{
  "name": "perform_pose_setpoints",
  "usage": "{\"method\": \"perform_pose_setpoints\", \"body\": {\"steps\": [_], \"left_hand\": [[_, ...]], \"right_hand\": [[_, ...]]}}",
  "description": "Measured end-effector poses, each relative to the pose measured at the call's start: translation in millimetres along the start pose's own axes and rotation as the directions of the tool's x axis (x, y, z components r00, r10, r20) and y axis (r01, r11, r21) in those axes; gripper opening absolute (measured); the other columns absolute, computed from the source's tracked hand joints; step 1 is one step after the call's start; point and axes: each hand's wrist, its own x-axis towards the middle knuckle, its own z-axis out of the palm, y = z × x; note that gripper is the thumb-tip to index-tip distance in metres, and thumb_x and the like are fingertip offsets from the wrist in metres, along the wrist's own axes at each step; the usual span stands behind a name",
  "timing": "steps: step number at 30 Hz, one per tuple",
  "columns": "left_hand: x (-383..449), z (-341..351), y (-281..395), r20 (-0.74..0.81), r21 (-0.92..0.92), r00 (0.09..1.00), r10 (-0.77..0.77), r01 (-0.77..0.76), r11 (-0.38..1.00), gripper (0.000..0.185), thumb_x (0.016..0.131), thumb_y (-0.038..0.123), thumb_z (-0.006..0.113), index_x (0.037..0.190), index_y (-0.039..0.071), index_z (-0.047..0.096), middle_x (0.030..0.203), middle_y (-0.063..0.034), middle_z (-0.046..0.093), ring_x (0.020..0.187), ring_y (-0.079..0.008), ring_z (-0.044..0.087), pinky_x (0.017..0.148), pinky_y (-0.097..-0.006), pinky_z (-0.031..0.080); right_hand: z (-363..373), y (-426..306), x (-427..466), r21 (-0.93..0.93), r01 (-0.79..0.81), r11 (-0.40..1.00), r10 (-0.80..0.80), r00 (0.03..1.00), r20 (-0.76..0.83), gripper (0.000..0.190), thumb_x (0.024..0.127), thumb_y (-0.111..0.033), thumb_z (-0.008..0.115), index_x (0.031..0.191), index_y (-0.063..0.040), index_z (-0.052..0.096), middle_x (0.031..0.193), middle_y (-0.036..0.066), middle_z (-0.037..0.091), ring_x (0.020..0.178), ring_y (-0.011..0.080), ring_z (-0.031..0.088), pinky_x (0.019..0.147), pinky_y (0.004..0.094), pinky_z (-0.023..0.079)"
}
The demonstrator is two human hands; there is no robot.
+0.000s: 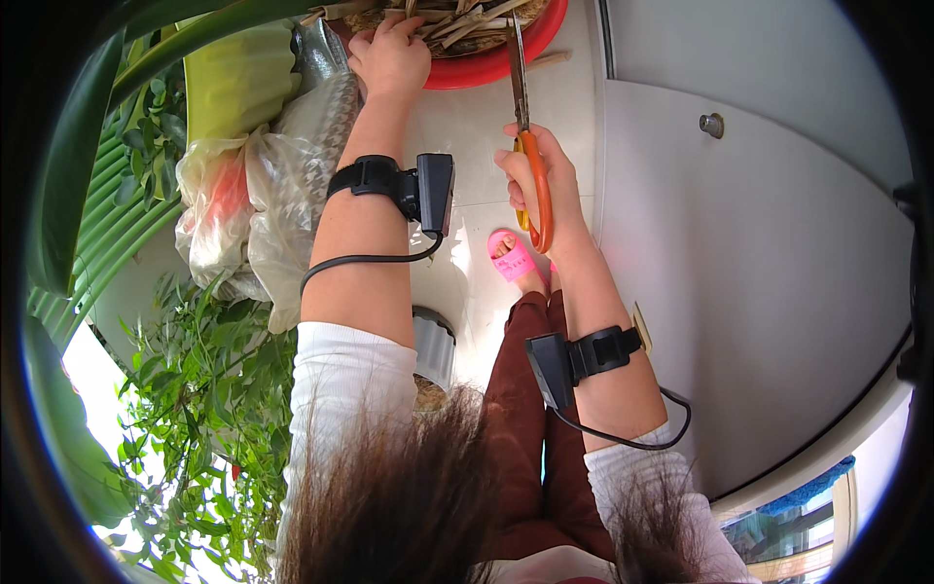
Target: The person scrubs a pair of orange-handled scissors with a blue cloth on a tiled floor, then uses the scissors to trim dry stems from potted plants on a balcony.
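Note:
My right hand (538, 171) holds a pair of scissors (535, 168) by its orange and yellow handles. The dark, stained blades point away from me and reach over the rim of a red basin (474, 74). Inside the basin lie dry, pale brown plant stalks (474, 25) on coarse brown material. At the basin's left rim is my left hand (392, 55), its fingers bent down among the dry stalks; whether they grip a stalk is hidden.
Left of my arm stand a yellow-green pot (241, 80), clear plastic bags (281, 197) and leafy green plants (211, 379). A grey pot (433, 347) is below my left forearm. A pale cabinet panel (671, 241) borders the right side. Pink slippers (511, 257) are on the tiled floor (474, 175).

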Motion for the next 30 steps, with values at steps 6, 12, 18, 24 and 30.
{"method": "perform_pose_setpoints", "body": {"steps": [6, 12, 18, 24, 30], "left_hand": [[-7, -11, -8, -0.283, -0.265, 0.95, 0.131, -0.209, 0.941, 0.024, 0.084, 0.009, 0.065, 0.105, 0.012, 0.076, 0.116, -0.0029, 0.068, 0.111, -0.0266, 0.059, 0.096, -0.0324, 0.047], [-16, -30, -3, -0.393, -0.385, 0.91, 0.131, -0.293, 0.875, 0.023, 0.086, 0.005, 0.063, 0.106, 0.008, 0.075, 0.112, -0.0047, 0.068, 0.096, -0.0223, 0.067, 0.086, -0.03, 0.052], [-24, -28, -1, -0.266, -0.625, 0.959, -0.101, -0.092, 0.775, 0.02, 0.085, 0.003, 0.068, 0.103, 0.005, 0.076, 0.103, -0.0032, 0.071, 0.086, -0.0116, 0.066, 0.08, -0.0257, 0.053], [-22, -31, -16, -0.171, -0.714, 0.97, -0.17, -0.003, 0.7, 0.021, 0.083, -0.002, 0.069, 0.102, 0.002, 0.075, 0.096, -0.0012, 0.069, 0.082, -0.0101, 0.065, 0.077, -0.0245, 0.053], [-25, -38, -13, -0.118, -0.746, 0.984, -0.131, -0.001, 0.666, 0.023, 0.083, -0.001, 0.069, 0.106, 0.002, 0.075, 0.094, -0.0003, 0.068, 0.082, -0.0091, 0.065, 0.074, -0.0234, 0.052]], "right_hand": [[-3, 10, 5, -0.056, 0.044, 0.997, -0.044, 0.999, -0.002, 0.038, 0.086, -0.011, 0.067, 0.121, -0.006, 0.055, 0.073, -0.004, 0.044, 0.052, 0.0039, 0.036, 0.048, 0.0214, 0.029], [4, 9, 8, -0.104, 0.023, 0.994, -0.016, 0.998, 0.06, 0.039, 0.085, -0.016, 0.069, 0.121, -0.006, 0.055, 0.072, -0.003, 0.045, 0.053, 0.0045, 0.039, 0.049, 0.0225, 0.031], [10, -1, 5, -0.047, -0.241, 0.969, 0.245, 0.939, 0.241, 0.062, 0.082, -0.051, 0.073, 0.115, -0.001, 0.055, 0.076, 0.001, 0.048, 0.059, 0.007, 0.044, 0.052, 0.0226, 0.037], [20, -12, 28, -0.227, -0.158, 0.961, 0.218, 0.938, 0.269, 0.064, 0.085, -0.063, 0.066, 0.109, -0.005, 0.055, 0.078, 0.003, 0.053, 0.062, 0.0089, 0.048, 0.055, 0.0247, 0.041], [28, -23, 54, -0.212, -0.128, 0.969, 0.181, 0.95, 0.254, 0.055, 0.082, -0.059, 0.072, 0.1, -0.009, 0.054, 0.074, 0.0, 0.049, 0.053, 0.0054, 0.04, 0.049, 0.0213, 0.034]]}}
